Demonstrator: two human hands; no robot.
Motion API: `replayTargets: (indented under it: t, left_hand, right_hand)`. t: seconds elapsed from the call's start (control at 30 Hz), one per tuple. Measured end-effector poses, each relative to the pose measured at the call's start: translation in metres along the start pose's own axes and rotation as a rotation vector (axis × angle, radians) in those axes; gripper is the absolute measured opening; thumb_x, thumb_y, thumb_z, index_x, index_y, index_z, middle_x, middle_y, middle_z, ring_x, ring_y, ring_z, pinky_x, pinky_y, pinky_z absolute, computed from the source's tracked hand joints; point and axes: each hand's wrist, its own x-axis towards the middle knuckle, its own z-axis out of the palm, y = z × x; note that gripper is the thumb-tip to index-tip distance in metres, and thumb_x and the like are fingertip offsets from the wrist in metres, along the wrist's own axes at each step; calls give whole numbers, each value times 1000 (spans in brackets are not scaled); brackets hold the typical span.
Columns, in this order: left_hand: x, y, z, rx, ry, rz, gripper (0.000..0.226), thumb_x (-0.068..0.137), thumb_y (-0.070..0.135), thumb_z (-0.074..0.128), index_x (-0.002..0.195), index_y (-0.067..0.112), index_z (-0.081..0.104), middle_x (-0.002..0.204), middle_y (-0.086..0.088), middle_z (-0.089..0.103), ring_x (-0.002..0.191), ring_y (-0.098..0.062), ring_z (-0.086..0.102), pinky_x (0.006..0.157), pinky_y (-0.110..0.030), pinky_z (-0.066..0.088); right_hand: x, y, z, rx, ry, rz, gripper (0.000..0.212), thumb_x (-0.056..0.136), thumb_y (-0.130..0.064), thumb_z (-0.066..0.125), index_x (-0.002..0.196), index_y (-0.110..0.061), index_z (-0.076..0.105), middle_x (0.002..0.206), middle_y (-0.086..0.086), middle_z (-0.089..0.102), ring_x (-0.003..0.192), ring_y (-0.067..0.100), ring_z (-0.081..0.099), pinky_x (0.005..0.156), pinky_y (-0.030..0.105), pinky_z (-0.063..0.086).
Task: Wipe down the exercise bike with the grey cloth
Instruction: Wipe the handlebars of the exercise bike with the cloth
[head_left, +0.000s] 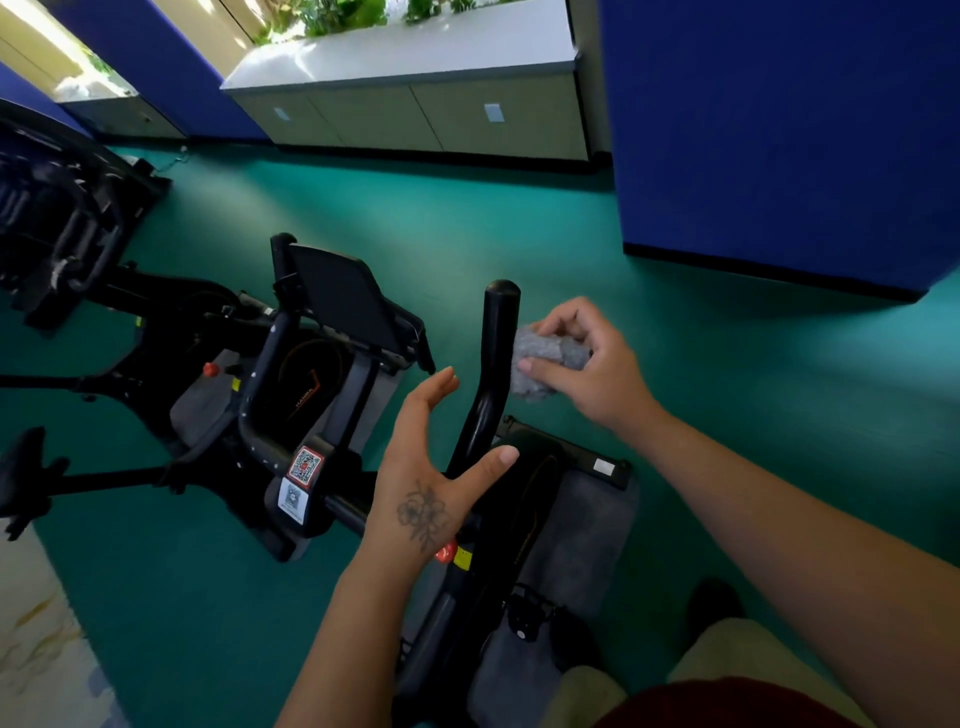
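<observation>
The black exercise bike (322, 415) stands below me on the green floor, its console screen (343, 296) tilted up at the centre. Its right handlebar grip (496, 353) rises upright between my two hands. My right hand (587, 364) grips the bunched grey cloth (545, 364), which sits against the right side of that grip. My left hand (431, 467) hovers just left of the grip with fingers spread and straight, holding nothing, the thumb reaching toward the bar's lower bend.
A second black machine (67, 223) stands at the far left. Blue partition panels (779, 130) rise at the right and back left. A white-topped cabinet (415, 104) with plants lines the back wall. A grey mat (582, 530) lies under the bike.
</observation>
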Motion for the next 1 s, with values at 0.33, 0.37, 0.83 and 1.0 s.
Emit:
replayTargets:
  t: [0.33,0.37,0.83,1.0]
  left_hand:
    - [-6,-10,-11,7,-34,19,91,81,56,86,157,37,41,156,23,50,150,2,40,126,-33,33]
    - [-7,-11,-12,6,-38,18,91,80,55,87,157,37,41,156,23,50,150,2,40,126,-33,32]
    - [-24,-26,-25,-10,-80,51,100,79,54,87,162,36,33,156,24,49,150,4,39,123,-28,30]
    - [-30,-39,-33,14,-112,67,100,79,55,87,161,36,35,158,23,47,152,4,37,122,-24,29]
  right_hand:
    - [-18,9,11,34,3,58,36,84,-10,87,94,-23,55,110,12,71,103,22,71,94,56,57]
    - [-24,14,13,39,-16,76,35,83,-16,88,93,-26,56,111,14,71,103,28,70,94,58,57]
    - [-32,15,28,19,35,55,29,88,-35,78,97,-30,51,99,29,58,85,50,57,78,61,50]
    - [-78,33,53,52,-15,122,33,87,-39,81,96,-31,50,105,29,60,90,43,60,84,66,50]
